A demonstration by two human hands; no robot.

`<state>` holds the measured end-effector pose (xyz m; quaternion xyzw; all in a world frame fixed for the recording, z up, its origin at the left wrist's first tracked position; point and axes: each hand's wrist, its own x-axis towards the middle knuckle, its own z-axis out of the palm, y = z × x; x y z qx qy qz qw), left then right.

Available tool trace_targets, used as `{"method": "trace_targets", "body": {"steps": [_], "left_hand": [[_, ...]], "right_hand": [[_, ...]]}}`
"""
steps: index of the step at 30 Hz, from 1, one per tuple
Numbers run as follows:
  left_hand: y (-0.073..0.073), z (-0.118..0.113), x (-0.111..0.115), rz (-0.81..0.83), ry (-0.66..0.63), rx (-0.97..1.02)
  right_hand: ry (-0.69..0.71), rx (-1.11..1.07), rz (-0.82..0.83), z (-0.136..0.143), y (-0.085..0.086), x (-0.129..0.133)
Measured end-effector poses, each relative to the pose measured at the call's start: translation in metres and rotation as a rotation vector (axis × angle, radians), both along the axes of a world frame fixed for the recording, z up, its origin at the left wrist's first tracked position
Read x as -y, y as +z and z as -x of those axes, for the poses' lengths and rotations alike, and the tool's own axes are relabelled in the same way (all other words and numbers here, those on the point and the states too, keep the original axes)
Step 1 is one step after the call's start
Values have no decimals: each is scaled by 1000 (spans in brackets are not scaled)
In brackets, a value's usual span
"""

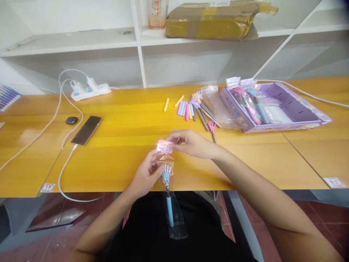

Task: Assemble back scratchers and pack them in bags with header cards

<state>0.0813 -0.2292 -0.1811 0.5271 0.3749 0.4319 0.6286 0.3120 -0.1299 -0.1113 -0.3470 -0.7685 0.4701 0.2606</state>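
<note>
A light-blue back scratcher (169,207) lies inside a clear plastic bag (178,225) that hangs over the table's front edge, its hand-shaped end uppermost. My left hand (145,174) is closed on the upper part of this bag, thumb beside the scratcher's blue fingers. Above it, a pink card (164,146) sits at the bag's top. My right hand (191,143) pinches the card's right side between thumb and fingers. Whether the card is fastened to the bag cannot be made out.
Loose scratcher heads with metal rods (203,109), a pink one (212,128) and coloured handle tubes (185,109) lie behind my hands. A purple box (289,125) at right holds bagged scratchers. A phone (86,130), cables and a power strip (91,91) are at left.
</note>
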Motion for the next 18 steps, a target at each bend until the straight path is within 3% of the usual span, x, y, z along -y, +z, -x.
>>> {"method": "trace_targets", "body": {"steps": [11,18], "left_hand": [[-4,1,1,-28,48,-69],[-9,4,2,-116,67,-226]], "right_hand": [[183,26,232,-11,5,-19],[216,134,301,-13,9,-34]]}}
